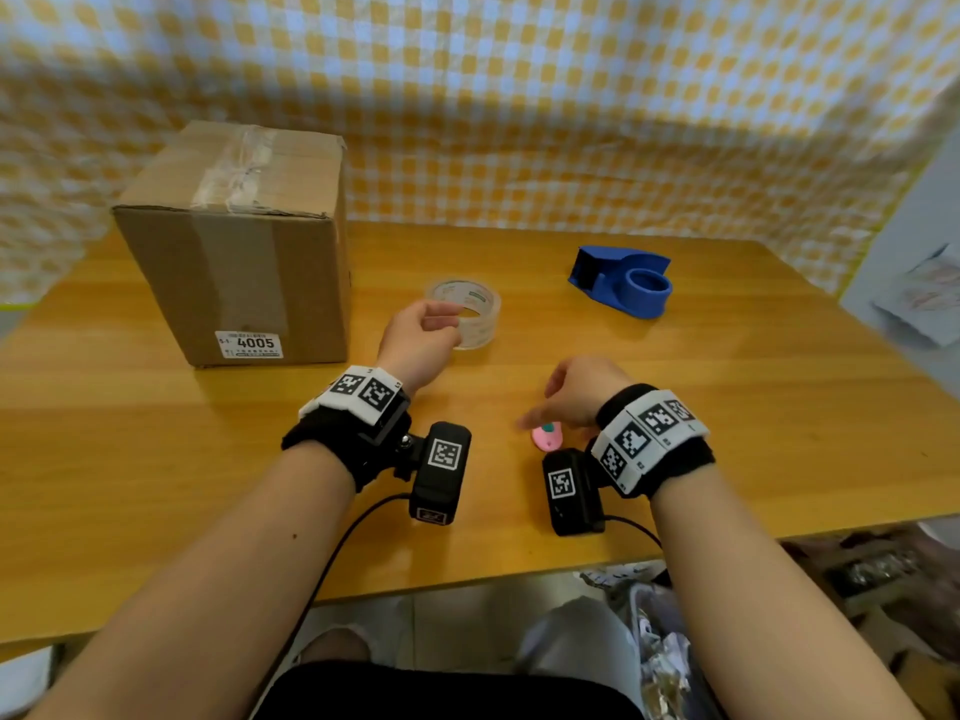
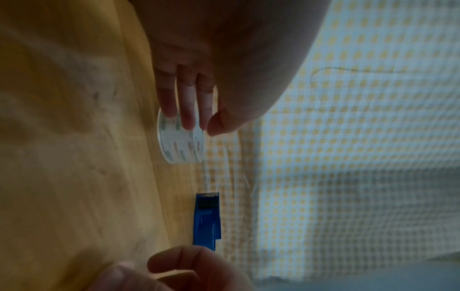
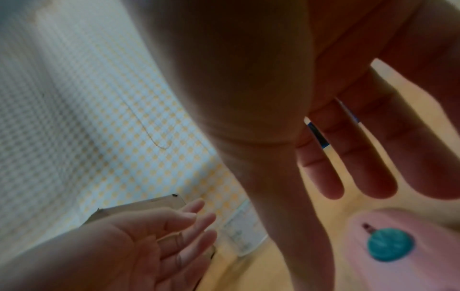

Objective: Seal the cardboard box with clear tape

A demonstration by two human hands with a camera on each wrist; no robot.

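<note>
A taped cardboard box (image 1: 234, 241) with a "4005" label stands at the table's left. To its right a clear tape roll (image 1: 470, 314) lies flat on the wood. My left hand (image 1: 447, 324) reaches it from the near side. In the left wrist view the left hand (image 2: 199, 126) has straight fingers over the tape roll (image 2: 180, 141), with the thumb at its rim and no grip showing. My right hand (image 1: 540, 407) hovers with spread fingers just above a pink cutter (image 1: 545, 439). The right wrist view shows the cutter (image 3: 398, 250), with its teal button, below the right hand (image 3: 323, 226).
A blue tape dispenser (image 1: 623, 283) sits at the back right of the wooden table (image 1: 727, 407). A yellow checked cloth (image 1: 519, 122) hangs behind. Clutter lies on the floor beyond the table's near right edge.
</note>
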